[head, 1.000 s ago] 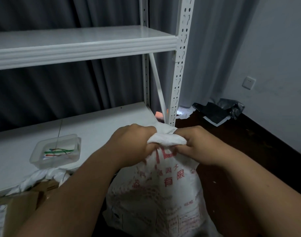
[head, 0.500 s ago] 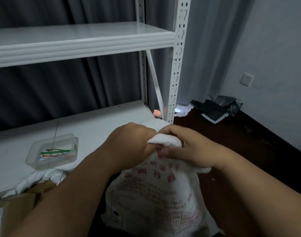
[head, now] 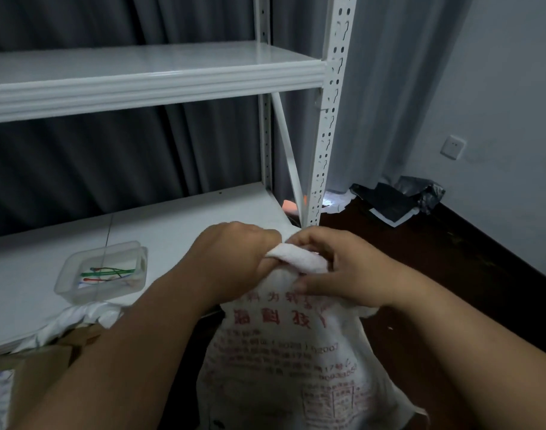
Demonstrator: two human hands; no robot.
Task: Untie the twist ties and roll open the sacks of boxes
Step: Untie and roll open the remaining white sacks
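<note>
A white woven sack (head: 290, 364) with red print stands on the floor in front of me. Its top edge is rolled into a thick white band (head: 296, 259). My left hand (head: 234, 259) grips the left end of that rolled band, fingers curled around it. My right hand (head: 336, 271) pinches the right part of the band, thumb pressed on the sack's front. No twist tie shows on this sack. A clear plastic tray (head: 70, 288) on the lower shelf holds several coloured twist ties (head: 108, 271).
A white metal shelf unit with an upright post (head: 327, 119) stands just behind the sack. Another white sack (head: 76, 318) with a cardboard box (head: 39, 364) lies at lower left. Black bags (head: 395, 197) lie on the dark floor by the wall.
The rolled band at the sack's top has grown thicker and turned further down. My right hand shifted along the band, its thumb now on the sack's front.
</note>
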